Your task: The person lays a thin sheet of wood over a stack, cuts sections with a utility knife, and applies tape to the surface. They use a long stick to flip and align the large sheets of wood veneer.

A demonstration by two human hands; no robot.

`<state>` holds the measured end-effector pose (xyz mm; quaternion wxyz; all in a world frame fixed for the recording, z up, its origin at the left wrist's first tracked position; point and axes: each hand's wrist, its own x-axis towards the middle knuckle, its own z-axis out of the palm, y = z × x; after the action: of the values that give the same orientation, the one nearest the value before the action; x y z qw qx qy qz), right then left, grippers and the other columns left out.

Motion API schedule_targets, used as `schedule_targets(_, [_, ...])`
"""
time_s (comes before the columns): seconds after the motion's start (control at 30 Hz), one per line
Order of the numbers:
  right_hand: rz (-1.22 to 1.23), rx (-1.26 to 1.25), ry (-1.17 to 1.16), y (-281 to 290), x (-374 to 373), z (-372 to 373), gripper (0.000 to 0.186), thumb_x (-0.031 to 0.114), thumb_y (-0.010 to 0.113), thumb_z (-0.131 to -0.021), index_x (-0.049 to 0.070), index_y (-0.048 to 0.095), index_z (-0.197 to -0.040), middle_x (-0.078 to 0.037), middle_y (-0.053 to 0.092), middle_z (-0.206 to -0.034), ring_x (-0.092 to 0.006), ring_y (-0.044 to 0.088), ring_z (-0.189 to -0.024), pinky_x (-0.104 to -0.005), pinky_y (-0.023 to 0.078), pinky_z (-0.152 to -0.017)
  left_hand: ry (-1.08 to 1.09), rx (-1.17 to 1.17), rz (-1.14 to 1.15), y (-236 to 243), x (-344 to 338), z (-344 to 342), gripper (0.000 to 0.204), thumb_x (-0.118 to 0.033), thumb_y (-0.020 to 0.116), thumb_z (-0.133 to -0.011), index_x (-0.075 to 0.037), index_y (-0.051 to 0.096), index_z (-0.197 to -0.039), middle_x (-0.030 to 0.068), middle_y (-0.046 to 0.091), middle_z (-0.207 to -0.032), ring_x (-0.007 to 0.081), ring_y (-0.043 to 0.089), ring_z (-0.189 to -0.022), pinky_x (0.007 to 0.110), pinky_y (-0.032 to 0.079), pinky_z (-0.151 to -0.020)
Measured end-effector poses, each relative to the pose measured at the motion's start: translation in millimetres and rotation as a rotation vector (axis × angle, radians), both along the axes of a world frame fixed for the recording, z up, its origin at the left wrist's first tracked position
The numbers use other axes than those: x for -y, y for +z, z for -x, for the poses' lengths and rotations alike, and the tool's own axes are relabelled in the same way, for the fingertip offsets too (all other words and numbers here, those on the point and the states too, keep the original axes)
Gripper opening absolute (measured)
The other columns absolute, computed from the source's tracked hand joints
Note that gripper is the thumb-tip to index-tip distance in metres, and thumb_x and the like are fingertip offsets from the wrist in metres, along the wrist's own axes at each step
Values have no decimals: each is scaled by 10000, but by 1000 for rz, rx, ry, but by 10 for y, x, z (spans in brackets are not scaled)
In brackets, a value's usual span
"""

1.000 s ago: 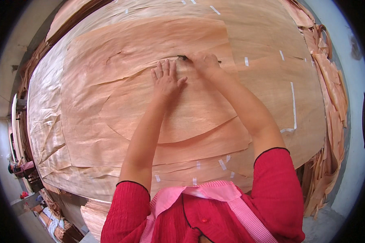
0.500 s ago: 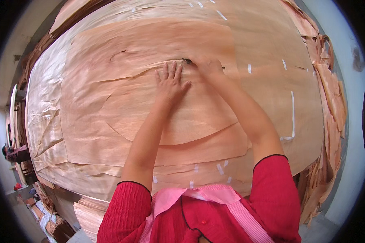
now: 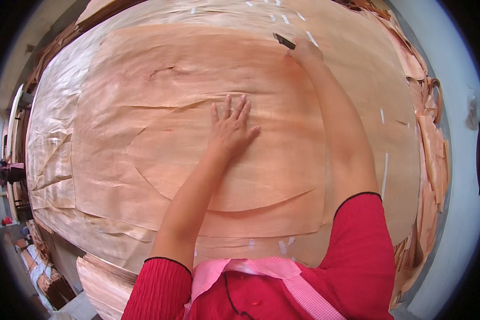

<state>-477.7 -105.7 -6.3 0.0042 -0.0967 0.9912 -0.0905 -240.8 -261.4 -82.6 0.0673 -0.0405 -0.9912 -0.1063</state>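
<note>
My left hand (image 3: 231,130) lies flat with fingers spread on a thin tan wood veneer sheet (image 3: 272,144), its fingertips by a raised crease. Farther off and to the right, my right hand (image 3: 307,52) is closed around a black utility knife (image 3: 285,41). The knife points left, near the far edge of a larger veneer piece (image 3: 208,48). A curved edge of the upper sheet runs below my left hand. The larger piece has a small split (image 3: 162,70) at its upper left.
Short strips of white tape (image 3: 385,170) mark the stack's top sheet. Wrinkled veneer (image 3: 50,160) covers the left side. Ragged veneer scraps (image 3: 431,144) hang along the right edge beside a pale wall (image 3: 458,213). Another person (image 3: 10,172) stands at the far left.
My right hand has moved away from my left hand, farther off and to the right, carrying the knife. My left hand stays flat on the veneer. The view has shifted slightly.
</note>
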Motion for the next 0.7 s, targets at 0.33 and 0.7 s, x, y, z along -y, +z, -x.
schedule_targets(0.33, [173,-597,432,248,-208,-1139,78,189,535,-767,148,598,-786,-54,594,-689,-233,579,-632,-352,447,-521,33,-15,-75,-14,-16,12,656,-484,453,-795,-95,325,-1307,49,233,-1395,241,142,-1307,510,38,-1036])
schedule_targets(0.7, [343,-306,745,130,-273,-2586,170,119,570,-712,52,591,-867,-53,532,-649,-196,542,-585,-301,438,-498,-206,-148,-350,-584,172,-28,578,-375,514,-810,-107,336,-1291,78,340,-1330,240,298,-1232,363,219,-1020])
